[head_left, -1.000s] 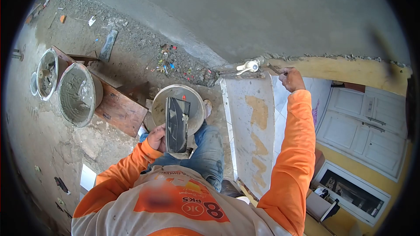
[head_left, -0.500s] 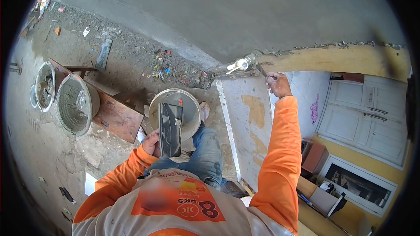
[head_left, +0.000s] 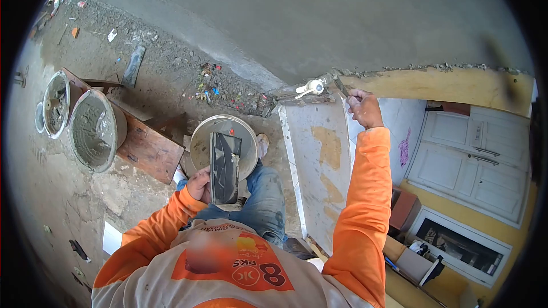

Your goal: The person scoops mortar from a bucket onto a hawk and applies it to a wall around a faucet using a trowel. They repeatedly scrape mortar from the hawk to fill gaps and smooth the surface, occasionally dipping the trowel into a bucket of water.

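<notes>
My left hand (head_left: 199,185) is closed on the edge of a dark, rectangular plastering float (head_left: 225,165), held over a bucket (head_left: 249,157). The float's face is smeared with grey. Up at the wall, my right hand (head_left: 365,109) grips a small trowel (head_left: 341,86); its narrow blade points up to the left, beside a white-handled tap (head_left: 311,88). The trowel's handle is hidden in my fingers. Grey wet-looking plaster covers the wall (head_left: 342,17), with a rough lower edge along a wooden board (head_left: 434,82).
Two buckets of grey mortar (head_left: 94,131) stand at the left by a wooden plank bench (head_left: 148,148). Rubble and litter (head_left: 214,88) lie along the wall's foot. A stained pale panel (head_left: 314,148) stands below the tap. White cabinet doors (head_left: 474,159) are at the right.
The trowel blade shows more clearly beside the tap, and my right hand has shifted slightly. The float stays in my left hand, a little more upright. The whole view has moved slightly.
</notes>
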### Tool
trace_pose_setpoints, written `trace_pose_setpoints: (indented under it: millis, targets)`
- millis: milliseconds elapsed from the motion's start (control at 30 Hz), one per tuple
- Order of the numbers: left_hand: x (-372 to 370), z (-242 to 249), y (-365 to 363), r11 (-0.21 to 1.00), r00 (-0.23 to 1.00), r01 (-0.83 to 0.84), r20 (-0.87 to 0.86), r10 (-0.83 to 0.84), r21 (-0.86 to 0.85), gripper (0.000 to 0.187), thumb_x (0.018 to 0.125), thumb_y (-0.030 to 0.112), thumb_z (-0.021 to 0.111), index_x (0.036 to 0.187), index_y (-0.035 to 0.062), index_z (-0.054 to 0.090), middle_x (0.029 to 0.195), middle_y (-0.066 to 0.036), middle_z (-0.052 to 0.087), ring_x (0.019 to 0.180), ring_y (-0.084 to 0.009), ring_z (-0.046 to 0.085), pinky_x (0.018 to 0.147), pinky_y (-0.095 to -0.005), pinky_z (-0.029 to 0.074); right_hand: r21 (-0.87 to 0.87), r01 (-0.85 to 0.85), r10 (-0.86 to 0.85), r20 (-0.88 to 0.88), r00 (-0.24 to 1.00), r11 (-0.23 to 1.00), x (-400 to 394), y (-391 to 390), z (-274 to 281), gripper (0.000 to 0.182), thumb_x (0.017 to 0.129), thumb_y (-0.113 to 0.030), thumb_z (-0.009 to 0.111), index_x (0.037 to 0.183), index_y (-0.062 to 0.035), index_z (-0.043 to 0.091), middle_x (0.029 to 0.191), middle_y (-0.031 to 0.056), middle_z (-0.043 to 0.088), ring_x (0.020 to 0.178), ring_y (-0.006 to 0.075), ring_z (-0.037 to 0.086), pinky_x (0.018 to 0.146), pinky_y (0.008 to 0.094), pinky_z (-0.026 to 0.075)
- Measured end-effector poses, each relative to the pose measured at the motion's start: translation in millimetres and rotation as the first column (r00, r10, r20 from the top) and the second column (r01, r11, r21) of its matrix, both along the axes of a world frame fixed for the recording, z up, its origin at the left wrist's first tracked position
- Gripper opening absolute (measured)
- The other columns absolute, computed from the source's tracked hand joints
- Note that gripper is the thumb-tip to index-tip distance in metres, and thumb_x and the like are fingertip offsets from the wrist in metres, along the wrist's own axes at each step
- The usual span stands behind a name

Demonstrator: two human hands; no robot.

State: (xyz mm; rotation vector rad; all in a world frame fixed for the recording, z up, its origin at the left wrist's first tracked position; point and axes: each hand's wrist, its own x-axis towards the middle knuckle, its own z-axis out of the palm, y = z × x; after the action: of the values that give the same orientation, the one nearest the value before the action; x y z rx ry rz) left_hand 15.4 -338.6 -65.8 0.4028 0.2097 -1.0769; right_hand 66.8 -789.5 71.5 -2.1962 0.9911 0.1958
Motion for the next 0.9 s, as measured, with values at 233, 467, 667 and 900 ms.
trace_pose_setpoints:
  millis: [233,467,667,900]
  targets:
    - [-7,-3,16,0.994,0.991,-0.11,-0.07,0.11,0.006,0.04,0.081,0.011,0.047,0.117,-0.0069,0.044,0.103,-0.014,0.06,0.087,-0.019,0.062,0.079,-0.0295,0.05,-0.415,-0.529,0.535,-0.112,0.837,0.74,33,-15,-6,0.022,0.079,-0.007,0.051,0.099,-0.0034,0.06,0.089,0.0185,0.063,0.082,0.033,0.061,0.075,0.037,0.047]
    - [-6,-7,28,0.993,0.992,-0.095,-0.079,0.1,0.069,0.037,0.082,0.011,0.046,0.115,-0.0062,0.045,0.101,-0.015,0.061,0.087,-0.0202,0.062,0.079,-0.0304,0.05,-0.454,-0.548,0.575,-0.093,0.813,0.703,22,-44,-33,0.021,0.08,-0.004,0.049,0.099,-0.0025,0.059,0.089,0.0199,0.062,0.083,0.0324,0.06,0.075,0.0359,0.047]
    - [-5,-5,12,0.997,0.994,-0.076,-0.079,0.078,0.029,0.037,0.083,0.014,0.048,0.115,-0.0057,0.046,0.102,-0.015,0.061,0.087,-0.0202,0.062,0.08,-0.0309,0.05,-0.366,-0.578,0.582,-0.112,0.806,0.729,29,-50,-37,0.023,0.08,-0.003,0.048,0.1,-0.0009,0.059,0.09,0.0206,0.062,0.084,0.0323,0.06,0.076,0.0353,0.047]
    - [9,7,6,0.996,0.996,-0.077,-0.033,0.078,0.042,0.039,0.083,0.015,0.05,0.116,-0.0053,0.045,0.101,-0.014,0.061,0.087,-0.0197,0.062,0.08,-0.0311,0.05,-0.056,-0.341,0.34,-0.016,0.94,0.939,28,-13,11,0.022,0.088,-0.014,0.047,0.103,0.0001,0.055,0.087,0.0085,0.063,0.07,0.0137,0.058,0.062,0.0277,0.047]
